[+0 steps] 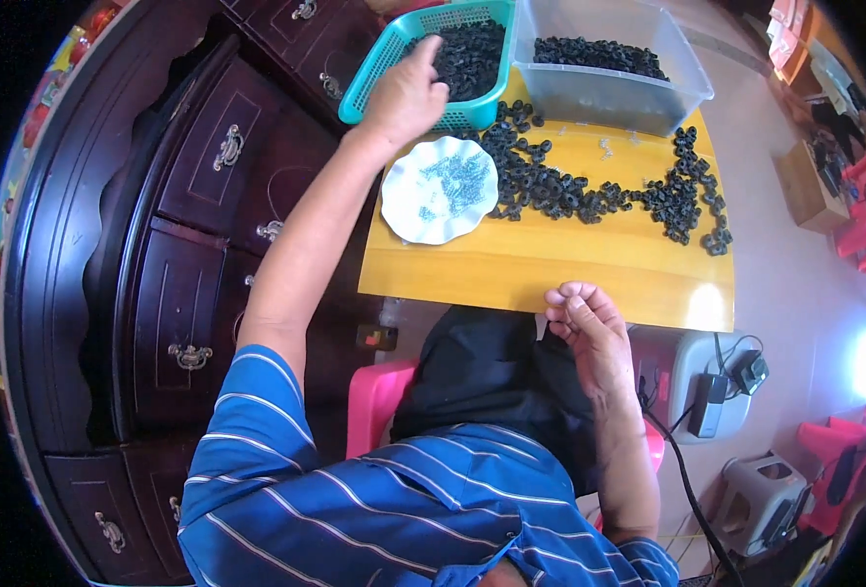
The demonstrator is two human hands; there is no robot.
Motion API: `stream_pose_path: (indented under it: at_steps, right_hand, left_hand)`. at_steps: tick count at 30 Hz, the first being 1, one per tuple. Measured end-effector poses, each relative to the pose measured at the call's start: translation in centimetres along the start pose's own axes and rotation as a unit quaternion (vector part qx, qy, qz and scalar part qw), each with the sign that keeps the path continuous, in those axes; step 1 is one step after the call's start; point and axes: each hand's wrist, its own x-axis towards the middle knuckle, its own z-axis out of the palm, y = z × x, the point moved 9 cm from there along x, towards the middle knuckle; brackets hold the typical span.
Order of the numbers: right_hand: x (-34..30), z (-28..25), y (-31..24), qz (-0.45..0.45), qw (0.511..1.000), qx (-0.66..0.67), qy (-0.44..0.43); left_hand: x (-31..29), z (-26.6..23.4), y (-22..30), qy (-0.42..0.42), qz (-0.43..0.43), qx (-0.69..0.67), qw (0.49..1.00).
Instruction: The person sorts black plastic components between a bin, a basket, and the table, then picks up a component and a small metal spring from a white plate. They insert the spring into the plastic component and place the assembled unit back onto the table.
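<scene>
Small black plastic-looking bits (474,68) lie under the left hand (406,101), likely light and hard: pinch their sides. The right hand (594,328) pinches its fingertips together; I can't see if either grips anything.

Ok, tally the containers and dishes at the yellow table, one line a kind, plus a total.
Basket: 1
Bin: 1
Plate: 1
Total: 3
</scene>
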Motion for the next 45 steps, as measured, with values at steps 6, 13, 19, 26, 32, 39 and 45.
stream_pose_path:
  at_steps: [6,13,19,26,32,39,45]
  right_hand:
    - [-0.1,-0.5,-0.3,-0.005,1.0,0.006,0.017]
    - [0.1,0.1,-0.3,-0.028,0.998,-0.052,-0.009]
    - [-1.6,2.2,-4.5,-0.151,0.983,-0.107,0.007]
    - [-12.4,12.9,-17.5,-0.431,0.883,-0.183,0.015]
    - [-16.6,13.8,-23.0,-0.583,0.755,-0.29,-0.071]
    - [-24.8,0.4,-30.6,-0.573,0.746,-0.31,-0.141]
    - [-25.5,8.7,-26.5,-0.68,0.62,-0.359,-0.157]
  left_hand:
    - [-2.1,0.3,-1.5,-0.033,-0.015,-0.048,0.998]
    - [-10.7,3.7,-0.2,-0.164,-0.064,-0.269,0.947]
    - [-16.9,2.1,5.6,-0.223,-0.019,-0.385,0.895]
    - [-19.8,2.1,4.7,-0.214,-0.039,-0.388,0.896]
    - [-19.2,2.2,6.3,-0.216,-0.015,-0.373,0.902]
    - [-20.9,-0.3,4.4,-0.211,-0.046,-0.341,0.915]
    - [-20.7,1.8,5.8,-0.234,0.0,-0.34,0.911]
